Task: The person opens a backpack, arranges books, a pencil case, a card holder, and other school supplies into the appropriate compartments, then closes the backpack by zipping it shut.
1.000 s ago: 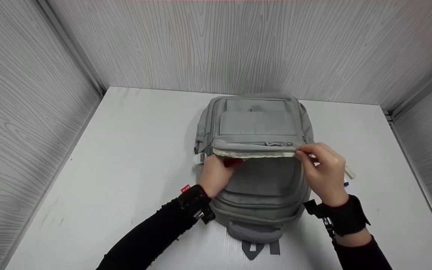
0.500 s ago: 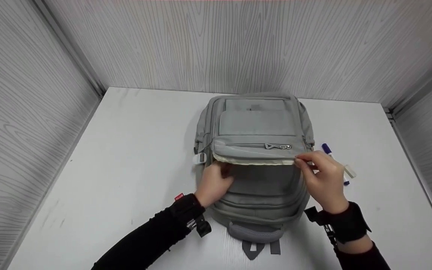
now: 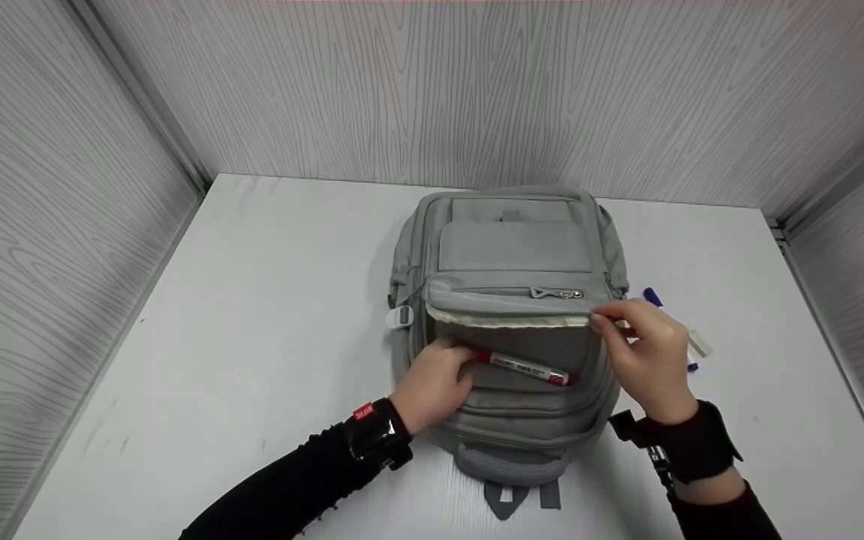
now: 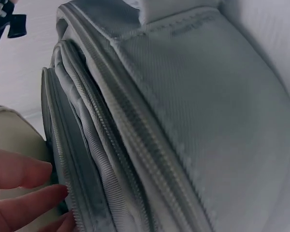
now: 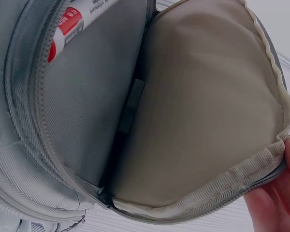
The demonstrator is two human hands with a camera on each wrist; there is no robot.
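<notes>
A grey backpack [image 3: 511, 420] lies on the table with its front pocket unzipped, the beige-lined flap [image 5: 208, 96] folded away from the pocket panel. My right hand [image 3: 646, 352] pinches the flap's corner between thumb and fingers. Over the pocket's left part, my left hand [image 3: 436, 382] grips a white marker with red ends [image 3: 526, 367] at one end, the rest slanting right across the grey panel. The right wrist view catches one red end of the marker [image 5: 67, 21] near the zipper edge. From the left wrist, bent fingers [image 4: 31, 203] show beside the zipper teeth.
Right of the backpack lie a blue-capped marker [image 3: 652, 297] and a small off-white block [image 3: 700, 343], partly behind my right hand. A white buckle [image 3: 400, 317] sits at the bag's left side. Wood-grain panels [image 3: 439, 90] enclose the white table [image 3: 274, 277].
My left hand has drawn back from under the flap, and the red-ended marker now shows across the pocket. The flap edge dropped slightly toward me early on; my right hand keeps pinching it.
</notes>
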